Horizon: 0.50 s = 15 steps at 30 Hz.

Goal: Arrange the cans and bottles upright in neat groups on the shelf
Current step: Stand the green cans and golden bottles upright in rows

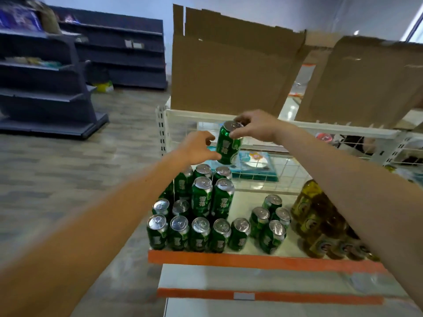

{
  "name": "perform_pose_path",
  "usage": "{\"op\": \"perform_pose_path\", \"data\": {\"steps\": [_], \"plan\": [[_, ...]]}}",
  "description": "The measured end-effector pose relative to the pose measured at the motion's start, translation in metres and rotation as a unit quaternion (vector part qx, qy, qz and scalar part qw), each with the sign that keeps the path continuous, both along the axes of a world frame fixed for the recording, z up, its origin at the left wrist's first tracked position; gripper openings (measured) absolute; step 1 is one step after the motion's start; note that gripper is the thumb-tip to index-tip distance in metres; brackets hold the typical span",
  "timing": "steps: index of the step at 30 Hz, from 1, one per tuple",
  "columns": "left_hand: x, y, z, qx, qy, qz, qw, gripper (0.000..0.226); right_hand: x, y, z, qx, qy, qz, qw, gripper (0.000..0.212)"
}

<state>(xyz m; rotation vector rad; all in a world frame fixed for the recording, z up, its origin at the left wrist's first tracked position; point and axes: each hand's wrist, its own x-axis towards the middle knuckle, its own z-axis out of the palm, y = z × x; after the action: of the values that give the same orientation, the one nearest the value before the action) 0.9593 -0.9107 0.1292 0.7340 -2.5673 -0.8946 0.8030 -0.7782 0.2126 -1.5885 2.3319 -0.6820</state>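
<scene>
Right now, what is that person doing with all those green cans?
A person is stocking a shelf. Both hands hold one can in the air above the rest: the right hand pinches its top and the left hand cups its lower side. The other cans stand upright in rows, with a few stacked on top at the back. Yellowish bottles stand on the right.

1. The white shelf (251,263) has an orange front lip.
2. On its left, green cans (199,234) stand upright in rows (a few more sit stacked on their tops).
3. Near the middle stand four more cans (271,227), close together.
4. Amber bottles (306,202) crowd the right end, partly hidden.
</scene>
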Motion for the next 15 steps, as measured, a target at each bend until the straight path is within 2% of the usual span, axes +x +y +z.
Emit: {"op": "perform_pose_path", "data": {"steps": [4, 8, 12, 15], "plan": [[0.048, 0.003, -0.006, 0.026, 0.047, 0.037, 0.998, 0.068, 0.046, -0.023, -0.002, 0.017, -0.012, 0.035, 0.999, 0.058], [0.085, 0.001, -0.028, 0.047, 0.087, 0.081, 0.992, 0.068, 0.089, -0.043, -0.022, 0.016, -0.042, 0.06, 0.997, 0.056], [0.112, 0.001, -0.048, 0.045, 0.074, 0.123, 0.989, 0.047, 0.117, -0.052, -0.041, 0.043, -0.068, 0.079, 0.994, 0.052], [0.121, 0.003, -0.063, 0.032, 0.06, 0.149, 0.987, 0.046, 0.124, -0.057, -0.056, 0.065, -0.086, 0.093, 0.99, 0.059]]}}
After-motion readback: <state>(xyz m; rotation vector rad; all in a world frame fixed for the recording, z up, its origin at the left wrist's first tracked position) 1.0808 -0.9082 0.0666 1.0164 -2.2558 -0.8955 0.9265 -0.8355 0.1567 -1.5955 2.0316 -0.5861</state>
